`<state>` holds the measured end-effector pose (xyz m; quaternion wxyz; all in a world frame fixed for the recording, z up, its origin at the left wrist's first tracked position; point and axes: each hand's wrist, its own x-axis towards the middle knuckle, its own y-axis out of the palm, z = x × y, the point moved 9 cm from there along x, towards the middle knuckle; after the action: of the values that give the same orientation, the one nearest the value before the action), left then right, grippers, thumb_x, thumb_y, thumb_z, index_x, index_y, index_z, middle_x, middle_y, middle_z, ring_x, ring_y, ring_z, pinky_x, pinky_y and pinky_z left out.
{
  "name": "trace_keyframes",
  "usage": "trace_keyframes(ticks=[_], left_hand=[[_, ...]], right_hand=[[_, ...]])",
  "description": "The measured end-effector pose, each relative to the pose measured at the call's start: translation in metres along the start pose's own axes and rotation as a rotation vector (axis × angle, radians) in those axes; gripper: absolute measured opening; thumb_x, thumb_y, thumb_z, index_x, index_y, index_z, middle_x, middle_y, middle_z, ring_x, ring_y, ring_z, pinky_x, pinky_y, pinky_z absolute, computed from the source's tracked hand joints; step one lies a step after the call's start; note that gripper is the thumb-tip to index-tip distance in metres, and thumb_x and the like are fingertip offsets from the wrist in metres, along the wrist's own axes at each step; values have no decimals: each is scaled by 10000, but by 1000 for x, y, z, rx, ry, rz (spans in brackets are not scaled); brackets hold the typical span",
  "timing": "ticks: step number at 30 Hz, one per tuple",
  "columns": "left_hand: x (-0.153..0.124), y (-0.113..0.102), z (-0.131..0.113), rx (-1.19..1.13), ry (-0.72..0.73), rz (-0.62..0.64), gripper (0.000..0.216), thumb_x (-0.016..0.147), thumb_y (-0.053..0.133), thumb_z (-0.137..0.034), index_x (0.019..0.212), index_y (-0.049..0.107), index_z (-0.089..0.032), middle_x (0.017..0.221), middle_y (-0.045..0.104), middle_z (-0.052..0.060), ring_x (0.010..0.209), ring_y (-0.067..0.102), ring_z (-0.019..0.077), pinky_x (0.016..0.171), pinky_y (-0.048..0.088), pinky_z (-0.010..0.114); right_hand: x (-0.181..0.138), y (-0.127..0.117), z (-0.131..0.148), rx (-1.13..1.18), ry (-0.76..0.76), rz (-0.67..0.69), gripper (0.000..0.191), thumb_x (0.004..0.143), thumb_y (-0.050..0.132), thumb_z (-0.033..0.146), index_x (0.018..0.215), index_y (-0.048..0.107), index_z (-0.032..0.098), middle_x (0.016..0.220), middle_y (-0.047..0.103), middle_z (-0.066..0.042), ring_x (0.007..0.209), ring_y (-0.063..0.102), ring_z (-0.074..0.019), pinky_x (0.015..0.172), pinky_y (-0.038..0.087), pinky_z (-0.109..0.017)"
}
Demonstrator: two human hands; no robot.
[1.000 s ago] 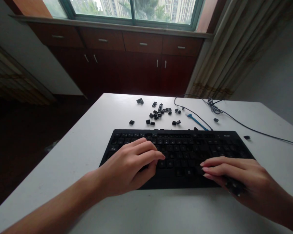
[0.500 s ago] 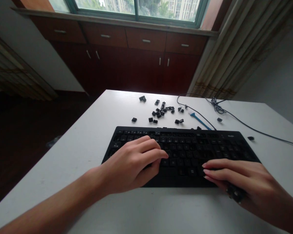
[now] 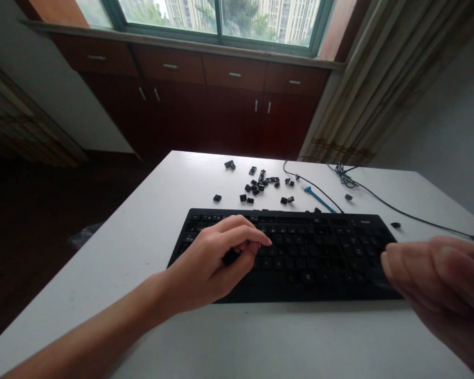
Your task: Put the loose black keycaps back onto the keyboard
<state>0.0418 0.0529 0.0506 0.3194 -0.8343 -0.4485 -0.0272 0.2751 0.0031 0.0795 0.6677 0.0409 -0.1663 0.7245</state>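
A black keyboard (image 3: 308, 252) lies across the white table (image 3: 142, 237) in front of me. My left hand (image 3: 213, 260) hovers over its left part with the fingers curled. Thumb and fingers pinch a small black piece that looks like a keycap (image 3: 230, 256). My right hand (image 3: 438, 284) is raised off the keyboard's right end, close to the camera and blurred. Its fingers are bent and pressed together, and whatever is in the palm is hidden.
Several loose black keycaps (image 3: 256, 187) are scattered behind the keyboard, with one more (image 3: 395, 225) off its right corner. A blue tool (image 3: 318, 200) and a black cable (image 3: 379, 200) lie at the back right. Dark wooden cabinets (image 3: 229, 105) and a curtain (image 3: 379, 79) stand beyond the table.
My right hand has lifted off the keyboard's right end and come up toward the camera. My left hand has risen a little and curled into a pinch.
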Motion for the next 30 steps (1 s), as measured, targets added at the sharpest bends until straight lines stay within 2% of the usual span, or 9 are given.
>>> trace_keyframes(ticks=[2, 6, 9, 12, 15, 18, 22, 26, 30], left_hand=[[0, -10, 13, -284, -174, -90, 326, 919, 446, -72, 1075, 707, -189, 1060, 656, 66, 952, 600, 152, 802, 500, 219], [-6, -15, 36, -873, -422, -233, 379, 796, 474, 19, 1025, 723, -152, 1097, 659, 67, 981, 605, 128, 883, 511, 171], [-10, -17, 49, -1089, -525, -359, 407, 683, 514, 115, 927, 718, -139, 1072, 675, 65, 1000, 633, 124, 909, 526, 162], [-15, -16, 56, -1174, -600, -446, 417, 664, 514, 169, 899, 699, -121, 1095, 688, 95, 1060, 654, 151, 929, 545, 185], [-16, -11, 57, -1196, -643, -449, 343, 746, 551, 152, 935, 686, -99, 1184, 683, 143, 1149, 647, 192, 990, 537, 225], [-14, -4, 54, -1244, -643, -402, 277, 833, 581, 80, 1036, 666, -88, 1257, 662, 176, 1220, 621, 239, 1045, 515, 276], [-11, 6, 50, -1357, -649, -340, 263, 913, 542, -36, 1165, 617, -38, 1278, 641, 219, 1259, 591, 289, 1108, 463, 353], [-7, 15, 44, -1514, -650, -268, 295, 939, 464, -144, 1134, 636, -6, 1245, 645, 224, 1251, 586, 292, 1141, 407, 393], [-7, 19, 39, -1580, -635, -222, 372, 965, 408, -237, 1136, 671, -36, 1224, 660, 180, 1135, 627, 236, 1101, 427, 385]], right_hand=[[7, 17, 0, 203, 110, 36, 451, 996, 437, 320, 566, 361, 210, 475, 293, 30, 429, 321, -121, 403, 378, -275], [16, 44, 13, 289, 134, 81, 517, 982, 484, 358, 516, 328, 198, 448, 258, 29, 436, 279, -115, 423, 325, -293], [16, 51, 8, 286, 118, 35, 560, 959, 529, 397, 492, 288, 203, 442, 231, 35, 435, 263, -114, 405, 268, -291], [18, 58, -12, 239, 134, 21, 546, 908, 613, 392, 490, 317, 203, 434, 268, 47, 399, 231, -81, 376, 172, -277], [22, 60, -20, 242, 148, 49, 552, 955, 543, 384, 479, 332, 199, 435, 292, 39, 410, 255, -87, 408, 210, -290], [28, 53, -7, 202, 85, 40, 543, 985, 493, 362, 487, 344, 204, 430, 302, 40, 413, 267, -98, 423, 244, -297], [40, 49, 8, -161, -35, -1, 438, 950, 580, 362, 561, 445, 213, 494, 395, 39, 448, 352, -104, 416, 291, -267], [49, 81, 8, -459, -219, 154, 41, 908, 645, 266, 894, 637, 229, 712, 594, 21, 582, 539, -109, 545, 436, -240], [52, 113, -6, -513, -312, 311, 227, 926, 610, 214, 1149, 627, 250, 1033, 654, -32, 837, 652, -146, 778, 521, -290]])
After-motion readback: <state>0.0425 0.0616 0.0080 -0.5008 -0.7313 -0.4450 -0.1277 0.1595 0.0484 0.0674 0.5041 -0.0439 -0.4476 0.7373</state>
